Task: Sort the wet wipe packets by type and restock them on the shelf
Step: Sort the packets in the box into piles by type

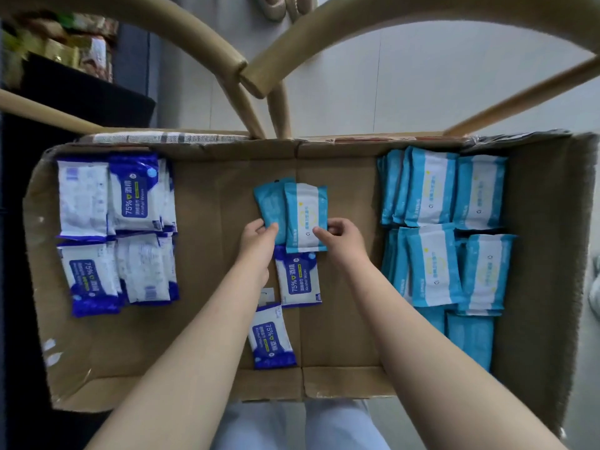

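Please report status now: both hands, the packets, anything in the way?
Left hand pinching one light blue packet, right hand pinching second light blue packet. Two dark blue packets unsorted mid-box. Path to light blue pile open.

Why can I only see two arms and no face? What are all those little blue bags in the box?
There is no machine here. The camera sits on a person's head and looks down, so you see only their arms. The left hand holds a plain light-blue packet, and the right hand pinches a light-blue packet with a white front. They are wet wipes, lying in an open cardboard box. A dark-blue pile is on the left, a light-blue pile on the right. Two dark-blue packets lie in the middle, not yet sorted.
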### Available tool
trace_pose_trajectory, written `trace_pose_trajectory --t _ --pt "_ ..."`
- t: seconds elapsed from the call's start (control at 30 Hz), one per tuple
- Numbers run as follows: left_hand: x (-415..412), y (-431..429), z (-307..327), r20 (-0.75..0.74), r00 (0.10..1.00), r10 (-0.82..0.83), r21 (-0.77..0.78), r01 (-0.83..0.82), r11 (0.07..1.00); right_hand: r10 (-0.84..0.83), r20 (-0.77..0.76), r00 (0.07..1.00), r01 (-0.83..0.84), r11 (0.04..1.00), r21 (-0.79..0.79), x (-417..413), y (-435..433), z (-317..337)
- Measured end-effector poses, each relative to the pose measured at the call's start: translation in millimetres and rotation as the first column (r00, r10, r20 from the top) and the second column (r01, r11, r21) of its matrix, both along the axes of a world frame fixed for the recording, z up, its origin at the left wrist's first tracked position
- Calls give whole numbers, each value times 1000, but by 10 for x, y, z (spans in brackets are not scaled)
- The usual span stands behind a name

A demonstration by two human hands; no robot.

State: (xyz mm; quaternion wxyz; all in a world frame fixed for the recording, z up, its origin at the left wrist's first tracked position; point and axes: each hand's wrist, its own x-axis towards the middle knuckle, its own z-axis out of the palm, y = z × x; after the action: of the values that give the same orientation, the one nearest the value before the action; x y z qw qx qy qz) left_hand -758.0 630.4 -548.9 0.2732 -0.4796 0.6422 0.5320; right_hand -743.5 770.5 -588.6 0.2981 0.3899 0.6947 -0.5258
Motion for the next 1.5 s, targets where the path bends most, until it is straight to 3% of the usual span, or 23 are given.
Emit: trace_pose_trajectory --t 0.13,0.27,0.43,0.57,0.67,0.8,1.13,1.3,1.5 --pt "2 11 -67 -6 1000 -7 -26 7 1000 -13 -2 1000 13 999 35 18 -49 -59" --pt "62 0 26 -41 994 -105 -15 105 994 -155 12 988 155 983 -94 112 -18 66" --pt "167 52 344 -164 978 -126 7 129 992 -272 -166 948 249 957 -149 232 172 477" --pt "168 272 631 -266 961 -81 119 116 986 -270 -337 902 274 961 -36 308 668 899" --pt "113 591 740 -290 943 -162 159 215 964 -308 -420 854 366 929 63 370 1125 1062" --pt "1 1121 731 -322 912 -254 148 313 938 -354 -444 823 472 862 188 382 1599 1084" --pt "-242 1786 337 -336 904 -266 55 301 952 -390 -506 769 579 760 295 -21 1968 781" --pt "-190 1683 455 -353 899 -261 95 312 945 -378 -516 769 585 742 328 44 1938 766" --pt "261 785 540 -339 862 -378 -24 393 919 -118 -523 844 352 858 374 520 1324 960"
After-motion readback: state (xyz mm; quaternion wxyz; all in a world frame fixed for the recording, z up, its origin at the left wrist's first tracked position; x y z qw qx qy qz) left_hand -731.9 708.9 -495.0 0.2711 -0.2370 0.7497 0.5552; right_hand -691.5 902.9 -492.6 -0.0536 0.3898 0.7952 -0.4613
